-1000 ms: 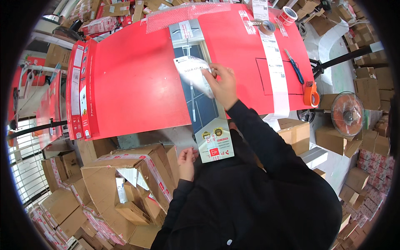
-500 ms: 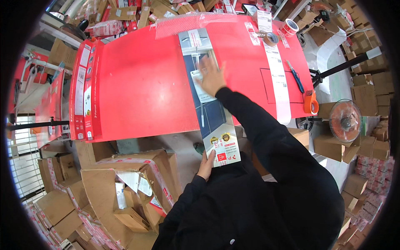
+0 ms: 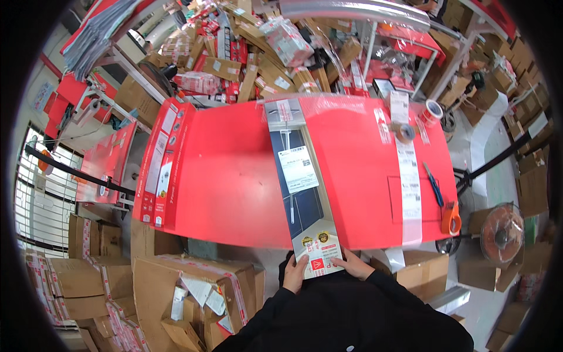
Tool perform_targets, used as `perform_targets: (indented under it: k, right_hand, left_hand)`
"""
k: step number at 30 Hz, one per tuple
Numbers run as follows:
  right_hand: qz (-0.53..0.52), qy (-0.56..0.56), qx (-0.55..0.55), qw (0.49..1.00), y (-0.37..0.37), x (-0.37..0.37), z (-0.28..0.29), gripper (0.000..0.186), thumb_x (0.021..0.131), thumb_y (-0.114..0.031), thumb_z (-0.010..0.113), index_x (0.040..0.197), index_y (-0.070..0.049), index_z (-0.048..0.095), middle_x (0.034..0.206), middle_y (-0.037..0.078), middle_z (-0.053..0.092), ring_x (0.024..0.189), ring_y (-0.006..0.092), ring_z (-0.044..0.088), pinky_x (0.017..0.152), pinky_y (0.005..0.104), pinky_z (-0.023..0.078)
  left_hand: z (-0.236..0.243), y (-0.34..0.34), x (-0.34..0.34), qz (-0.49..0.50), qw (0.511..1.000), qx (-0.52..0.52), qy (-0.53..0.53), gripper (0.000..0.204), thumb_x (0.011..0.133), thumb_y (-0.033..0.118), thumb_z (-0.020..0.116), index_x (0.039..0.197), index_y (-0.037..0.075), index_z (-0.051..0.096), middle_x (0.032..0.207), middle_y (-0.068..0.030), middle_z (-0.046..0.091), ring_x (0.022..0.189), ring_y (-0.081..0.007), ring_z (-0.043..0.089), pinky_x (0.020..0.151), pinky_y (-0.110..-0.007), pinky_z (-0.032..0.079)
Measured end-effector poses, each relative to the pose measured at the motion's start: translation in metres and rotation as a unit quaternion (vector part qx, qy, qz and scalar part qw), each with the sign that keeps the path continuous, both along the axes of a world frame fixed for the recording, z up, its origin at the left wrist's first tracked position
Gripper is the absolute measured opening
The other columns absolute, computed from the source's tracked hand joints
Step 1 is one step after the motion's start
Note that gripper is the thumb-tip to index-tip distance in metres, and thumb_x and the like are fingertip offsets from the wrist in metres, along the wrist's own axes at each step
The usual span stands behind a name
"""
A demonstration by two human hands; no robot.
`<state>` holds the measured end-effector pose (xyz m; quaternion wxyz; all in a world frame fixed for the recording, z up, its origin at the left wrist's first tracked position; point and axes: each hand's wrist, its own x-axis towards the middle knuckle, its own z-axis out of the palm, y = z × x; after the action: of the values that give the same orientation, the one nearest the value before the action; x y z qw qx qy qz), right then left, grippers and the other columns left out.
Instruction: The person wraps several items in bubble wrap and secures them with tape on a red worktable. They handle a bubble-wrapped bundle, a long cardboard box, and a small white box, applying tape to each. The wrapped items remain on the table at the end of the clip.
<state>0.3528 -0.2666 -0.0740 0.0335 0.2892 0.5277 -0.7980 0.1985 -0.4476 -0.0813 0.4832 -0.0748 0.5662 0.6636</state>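
A long flat box (image 3: 305, 218) with a printed tile picture lies across the red table (image 3: 229, 176), its near end overhanging the front edge. A white label (image 3: 297, 170) lies on its upper half. My left hand (image 3: 294, 271) grips the box's near end at the left corner. My right hand (image 3: 353, 264) grips the same end from the right. To the right are a strip of printed labels (image 3: 409, 196), a blue-handled cutter (image 3: 434, 185), an orange tape dispenser (image 3: 451, 218) and tape rolls (image 3: 432, 112).
Red folded cartons (image 3: 161, 164) stand at the table's left end. Cardboard boxes (image 3: 193, 267) crowd the near left. A fan (image 3: 501, 233) is at the right, and heaped parcels (image 3: 264, 58) fill the area behind the table. Part of a person (image 3: 433, 9) shows at the top right.
The label lifted by my right hand now lies flat on the box. My right hand has moved down to grip the near end beside my left hand. The view has tilted up.
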Motion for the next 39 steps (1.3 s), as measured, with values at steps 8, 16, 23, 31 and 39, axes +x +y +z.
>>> perform_targets:
  k: [8,16,23,31,39]
  right_hand:
    - [-0.057,0.129,0.333,0.932,0.129,-0.221,0.065,0.076,0.103,-0.021,0.073,0.164,-0.001,0.033,0.153,0.018,0.055,0.144,0.0271,0.051,0.120,0.0431,0.044]
    - [-0.085,0.246,0.594,0.761,0.342,-0.498,0.125,0.084,0.101,-0.025,0.073,0.170,-0.015,0.027,0.176,0.019,0.024,0.157,0.0368,0.036,0.124,0.0436,0.036]
    - [0.024,-0.211,0.732,0.647,0.425,-0.267,-0.060,0.055,0.086,-0.008,0.065,0.140,-0.010,0.057,0.142,0.018,0.058,0.133,0.0426,0.055,0.109,0.0545,0.047]
    - [0.024,-0.201,0.704,0.680,0.402,-0.201,-0.072,0.020,0.092,-0.014,0.062,0.106,-0.004,0.071,0.102,0.020,0.072,0.101,0.0448,0.068,0.090,0.0565,0.052]
    - [0.125,-0.168,0.666,0.716,0.265,-0.053,-0.068,0.016,0.091,-0.013,0.061,0.097,-0.003,0.071,0.097,0.022,0.073,0.097,0.0450,0.069,0.085,0.0550,0.054]
  left_hand:
    - [0.045,0.136,-0.246,-0.115,0.934,0.069,0.330,0.059,0.109,0.031,0.062,0.155,-0.004,0.047,0.146,-0.0186,0.062,0.133,-0.0296,0.062,0.110,-0.039,0.053]
    - [0.101,0.426,-0.608,-0.135,0.535,0.006,0.834,0.050,0.092,0.021,0.074,0.138,0.004,0.063,0.147,-0.0241,0.055,0.144,-0.0385,0.047,0.116,-0.046,0.044]
    - [-0.071,0.401,-0.495,-0.329,0.446,-0.088,0.828,0.034,0.088,0.020,0.067,0.121,0.012,0.065,0.122,-0.0126,0.060,0.121,-0.0330,0.059,0.093,-0.050,0.051]
    - [-0.093,0.328,-0.415,-0.352,0.483,-0.103,0.795,0.021,0.096,0.013,0.056,0.110,0.014,0.072,0.104,-0.0120,0.072,0.099,-0.0351,0.071,0.080,-0.051,0.053]
    - [-0.093,0.128,-0.249,-0.396,0.553,-0.131,0.721,0.023,0.097,0.018,0.058,0.110,0.014,0.076,0.104,-0.0146,0.076,0.099,-0.0373,0.073,0.086,-0.053,0.055]
